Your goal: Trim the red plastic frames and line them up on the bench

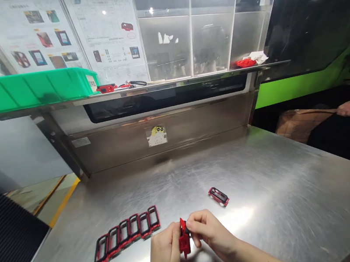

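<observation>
My left hand (165,256) and my right hand (211,236) both grip a red plastic frame (184,238), held on edge just above the steel table (234,170). My fingers hide part of it. Left of my left hand, a row of several red-and-black rectangular frames (125,236) lies overlapping on the table. Another red-and-black frame (219,196) lies alone beyond my right hand, not touching it.
A green plastic tray (29,89) sits on a steel shelf (142,90) at the back, with a red tool (106,88), and a red cloth (245,63) further right. Illustrated papers (106,35) hang behind. A co-worker's hand (347,108) rests at the right.
</observation>
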`<state>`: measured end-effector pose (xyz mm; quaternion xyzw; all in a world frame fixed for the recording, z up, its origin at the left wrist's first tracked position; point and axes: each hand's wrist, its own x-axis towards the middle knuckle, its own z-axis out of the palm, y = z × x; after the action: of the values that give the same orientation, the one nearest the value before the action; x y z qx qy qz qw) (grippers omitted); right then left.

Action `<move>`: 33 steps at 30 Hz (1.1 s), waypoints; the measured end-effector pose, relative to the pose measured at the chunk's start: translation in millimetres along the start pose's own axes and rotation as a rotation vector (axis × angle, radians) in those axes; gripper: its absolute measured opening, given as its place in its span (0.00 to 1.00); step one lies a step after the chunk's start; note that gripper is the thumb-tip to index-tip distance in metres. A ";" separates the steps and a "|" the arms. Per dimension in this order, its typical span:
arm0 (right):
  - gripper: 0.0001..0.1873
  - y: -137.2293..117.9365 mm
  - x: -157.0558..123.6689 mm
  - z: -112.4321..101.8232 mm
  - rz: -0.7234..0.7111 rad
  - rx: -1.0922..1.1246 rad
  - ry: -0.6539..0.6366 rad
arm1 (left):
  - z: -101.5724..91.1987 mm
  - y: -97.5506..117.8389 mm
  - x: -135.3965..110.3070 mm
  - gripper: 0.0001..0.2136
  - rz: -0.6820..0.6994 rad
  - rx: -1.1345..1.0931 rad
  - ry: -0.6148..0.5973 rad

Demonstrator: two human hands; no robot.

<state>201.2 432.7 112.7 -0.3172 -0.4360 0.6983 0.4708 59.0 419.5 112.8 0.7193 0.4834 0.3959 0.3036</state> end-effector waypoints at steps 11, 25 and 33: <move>0.32 2.1 2.5 -2.1 -0.028 -0.128 0.034 | 3.2 5.2 3.5 0.28 -0.155 -0.130 -0.107; 0.12 -0.4 -10.2 5.8 -0.261 -0.409 -0.060 | 3.0 5.9 12.9 0.31 -0.480 -0.457 -0.019; 0.22 -3.4 -4.0 4.3 -0.136 -0.143 -0.030 | 2.5 4.7 10.7 0.28 -0.364 -0.357 0.131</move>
<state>200.2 428.3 117.7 -0.3089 -0.5125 0.6364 0.4867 65.7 427.8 118.4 0.5285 0.5459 0.4593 0.4601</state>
